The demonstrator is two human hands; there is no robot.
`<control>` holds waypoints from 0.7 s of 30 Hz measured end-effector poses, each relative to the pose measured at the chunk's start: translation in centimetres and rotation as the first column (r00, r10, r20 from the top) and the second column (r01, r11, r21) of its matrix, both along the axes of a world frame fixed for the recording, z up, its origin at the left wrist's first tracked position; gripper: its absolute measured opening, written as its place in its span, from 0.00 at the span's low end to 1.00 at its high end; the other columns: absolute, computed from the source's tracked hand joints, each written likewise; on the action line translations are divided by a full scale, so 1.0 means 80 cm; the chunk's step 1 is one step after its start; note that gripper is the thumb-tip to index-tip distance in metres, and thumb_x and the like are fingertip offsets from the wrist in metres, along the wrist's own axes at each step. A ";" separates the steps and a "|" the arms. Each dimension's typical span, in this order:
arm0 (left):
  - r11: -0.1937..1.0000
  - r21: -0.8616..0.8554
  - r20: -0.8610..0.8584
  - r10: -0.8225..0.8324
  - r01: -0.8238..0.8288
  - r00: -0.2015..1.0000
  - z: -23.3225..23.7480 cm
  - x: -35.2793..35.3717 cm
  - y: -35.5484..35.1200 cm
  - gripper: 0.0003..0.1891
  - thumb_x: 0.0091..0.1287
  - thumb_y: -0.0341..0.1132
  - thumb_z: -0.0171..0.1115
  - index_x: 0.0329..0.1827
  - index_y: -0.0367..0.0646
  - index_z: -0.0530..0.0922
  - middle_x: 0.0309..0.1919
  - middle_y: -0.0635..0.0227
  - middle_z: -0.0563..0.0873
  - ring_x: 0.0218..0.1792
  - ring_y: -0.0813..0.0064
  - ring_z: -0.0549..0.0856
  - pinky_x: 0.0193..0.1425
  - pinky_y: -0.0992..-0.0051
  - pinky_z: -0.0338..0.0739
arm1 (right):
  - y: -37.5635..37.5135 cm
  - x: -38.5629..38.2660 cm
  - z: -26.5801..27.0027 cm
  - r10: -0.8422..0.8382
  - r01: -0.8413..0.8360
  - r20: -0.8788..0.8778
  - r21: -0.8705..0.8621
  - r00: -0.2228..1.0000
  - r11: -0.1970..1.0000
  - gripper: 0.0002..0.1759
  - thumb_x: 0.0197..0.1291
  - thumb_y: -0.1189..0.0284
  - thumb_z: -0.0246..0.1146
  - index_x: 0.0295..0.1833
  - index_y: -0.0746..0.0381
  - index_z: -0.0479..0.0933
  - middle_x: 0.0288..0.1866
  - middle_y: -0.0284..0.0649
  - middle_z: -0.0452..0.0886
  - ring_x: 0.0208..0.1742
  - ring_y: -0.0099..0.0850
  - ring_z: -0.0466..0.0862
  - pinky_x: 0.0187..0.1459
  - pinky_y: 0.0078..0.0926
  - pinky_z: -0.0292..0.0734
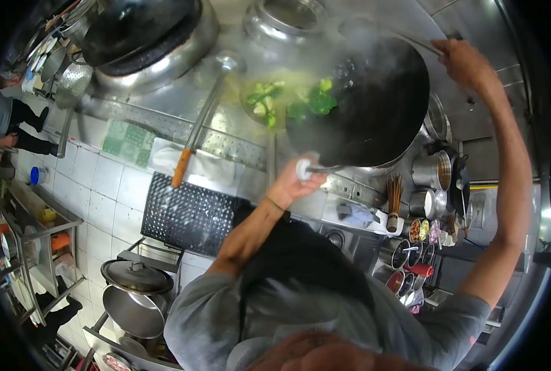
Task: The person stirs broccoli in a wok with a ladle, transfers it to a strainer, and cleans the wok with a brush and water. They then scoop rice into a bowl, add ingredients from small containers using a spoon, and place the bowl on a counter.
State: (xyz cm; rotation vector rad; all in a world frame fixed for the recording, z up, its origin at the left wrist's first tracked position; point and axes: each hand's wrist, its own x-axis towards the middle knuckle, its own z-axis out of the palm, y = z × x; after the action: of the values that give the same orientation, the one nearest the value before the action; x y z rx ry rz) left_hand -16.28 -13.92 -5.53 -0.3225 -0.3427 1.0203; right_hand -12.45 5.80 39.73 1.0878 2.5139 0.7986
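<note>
My left hand (298, 183) is closed round the handle of a black wok (374, 105), with a white cloth (303, 169) at the grip. The wok is tilted to the left and steaming. Green leafy vegetables (315, 101) lie at its left lip. More greens (264, 104) sit just left of the wok, seemingly in a strainer whose outline is blurred by steam. Stretched out at the upper right, my right hand (466, 63) grips a long metal handle (416, 43). Its far end reaches the wok's back rim, where steam hides its shape.
A ladle (196, 133) with a wooden handle lies left of the greens. Another wok (139, 31) and a steel pot (291, 15) stand behind. Pots (430, 170), a bamboo brush (394, 201) and ingredient tins are at right. Another person (18, 120) stands far left.
</note>
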 end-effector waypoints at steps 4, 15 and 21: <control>0.994 0.098 0.129 0.030 -0.043 0.991 0.015 0.012 0.016 0.18 0.63 0.32 0.52 0.41 0.16 0.69 0.34 0.53 0.74 0.21 0.73 0.74 0.10 0.82 0.65 | 0.031 -0.022 0.029 0.114 -0.114 0.006 -0.022 0.993 0.993 0.23 0.68 0.73 0.58 0.68 0.53 0.75 0.54 0.53 0.83 0.55 0.52 0.82 0.58 0.46 0.77; 0.950 0.285 0.248 0.054 -0.126 0.967 0.030 0.060 0.077 0.29 0.61 0.31 0.55 0.62 0.20 0.62 0.34 0.54 0.70 0.21 0.72 0.75 0.11 0.78 0.69 | -0.070 -0.010 0.072 0.311 -0.335 0.129 0.269 0.942 0.903 0.17 0.63 0.68 0.59 0.56 0.55 0.81 0.46 0.48 0.86 0.47 0.48 0.85 0.49 0.44 0.79; 0.987 0.140 -0.203 0.109 -0.081 0.973 0.055 0.096 0.055 0.17 0.61 0.31 0.56 0.49 0.26 0.71 0.29 0.58 0.73 0.19 0.74 0.73 0.11 0.81 0.64 | 0.063 0.151 0.052 0.356 -0.337 -0.049 0.229 0.933 0.913 0.22 0.67 0.71 0.58 0.67 0.52 0.74 0.51 0.52 0.84 0.51 0.51 0.83 0.54 0.46 0.78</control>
State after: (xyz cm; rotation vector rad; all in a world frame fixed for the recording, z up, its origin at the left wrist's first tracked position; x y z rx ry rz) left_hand -8.57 -9.54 -1.14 -0.0786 -0.2341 1.1098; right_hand -0.34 10.87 43.90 0.7555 2.7918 1.1685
